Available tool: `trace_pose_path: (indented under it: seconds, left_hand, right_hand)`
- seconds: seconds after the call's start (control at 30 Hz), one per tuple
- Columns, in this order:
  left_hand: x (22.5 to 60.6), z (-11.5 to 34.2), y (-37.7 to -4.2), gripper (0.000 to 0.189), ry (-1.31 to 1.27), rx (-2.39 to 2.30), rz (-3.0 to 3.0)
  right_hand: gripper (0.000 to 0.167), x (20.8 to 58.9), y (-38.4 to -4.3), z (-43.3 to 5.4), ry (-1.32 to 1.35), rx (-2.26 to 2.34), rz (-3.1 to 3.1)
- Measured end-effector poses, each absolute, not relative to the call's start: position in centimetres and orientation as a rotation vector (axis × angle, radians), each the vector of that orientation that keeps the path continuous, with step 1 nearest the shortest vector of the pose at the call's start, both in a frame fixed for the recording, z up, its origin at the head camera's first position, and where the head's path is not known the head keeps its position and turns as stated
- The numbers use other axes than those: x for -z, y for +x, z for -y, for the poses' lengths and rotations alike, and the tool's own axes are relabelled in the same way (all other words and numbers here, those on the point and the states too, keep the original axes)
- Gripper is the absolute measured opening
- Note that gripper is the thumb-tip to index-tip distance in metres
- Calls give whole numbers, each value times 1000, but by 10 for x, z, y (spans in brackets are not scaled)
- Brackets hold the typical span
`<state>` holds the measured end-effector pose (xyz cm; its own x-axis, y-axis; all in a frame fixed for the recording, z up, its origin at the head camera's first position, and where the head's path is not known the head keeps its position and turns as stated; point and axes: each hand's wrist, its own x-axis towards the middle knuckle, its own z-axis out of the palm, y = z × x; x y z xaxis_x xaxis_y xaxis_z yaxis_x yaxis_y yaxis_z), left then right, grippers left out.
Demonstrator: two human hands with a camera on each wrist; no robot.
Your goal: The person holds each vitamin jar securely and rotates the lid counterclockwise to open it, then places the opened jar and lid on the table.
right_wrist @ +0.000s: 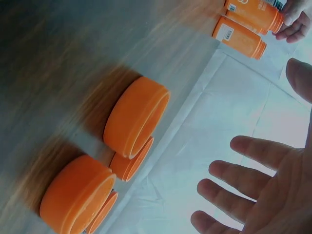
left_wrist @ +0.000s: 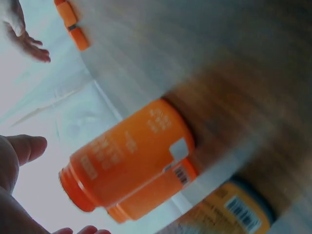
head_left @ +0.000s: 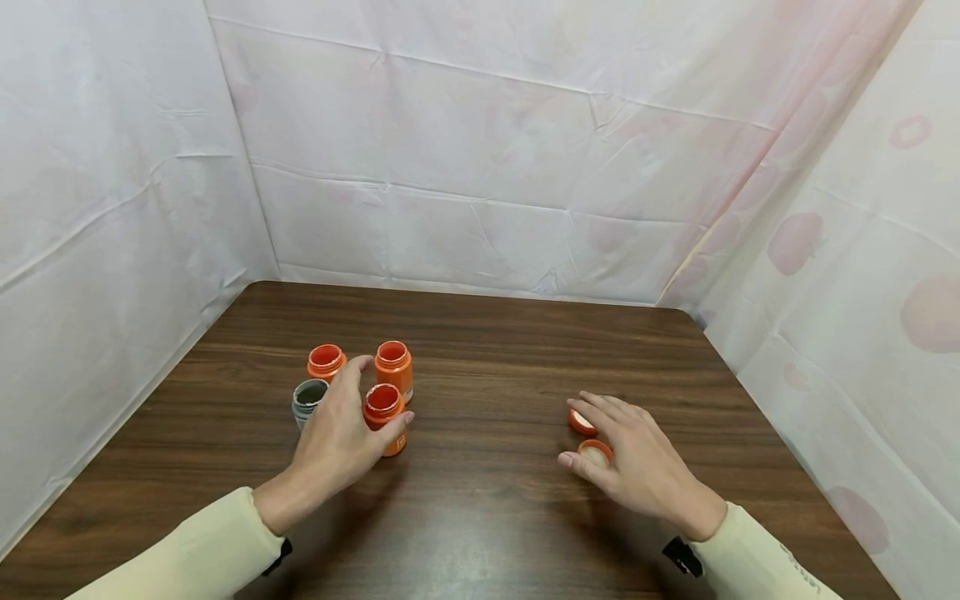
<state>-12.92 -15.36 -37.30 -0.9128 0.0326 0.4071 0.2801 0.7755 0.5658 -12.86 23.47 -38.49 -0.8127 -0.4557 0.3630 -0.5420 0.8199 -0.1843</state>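
My left hand point(head_left: 341, 437) reaches over a cluster of uncapped bottles, thumb and fingers spread. Nearest to it is the front orange bottle point(head_left: 385, 412); in the left wrist view a gap shows between the thumb and that bottle point(left_wrist: 131, 151). Behind it stand a second orange bottle point(head_left: 394, 367) and a third point(head_left: 326, 357), partly hidden by the hand. A grey bottle point(head_left: 309, 397) is at the left, also partly covered. Over on the right, my right hand point(head_left: 637, 454) hovers with fingers spread above several orange screw caps point(right_wrist: 136, 117), which lie open side up.
All of this is on a dark wood-grain table point(head_left: 480, 517). Pale hanging sheets point(head_left: 480, 150) enclose it at the back and on both sides. A wide stretch of tabletop separates the bottles from the caps.
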Motion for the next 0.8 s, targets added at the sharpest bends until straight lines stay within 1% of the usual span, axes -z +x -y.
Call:
trace_pose_path:
  seconds: [0.33, 0.5, 0.8]
  left_hand:
    - [356, 170, -134, 86, -357, 717, 2602]
    - [355, 181, -137, 96, -408, 609, 2633]
    - [355, 209, -137, 110, -402, 485, 2687]
  right_hand:
    - [70, 382, -136, -246, 694, -416, 2720]
    - [71, 384, -140, -256, 659, -409, 2751]
    - [72, 387, -148, -280, 593, -388, 2813]
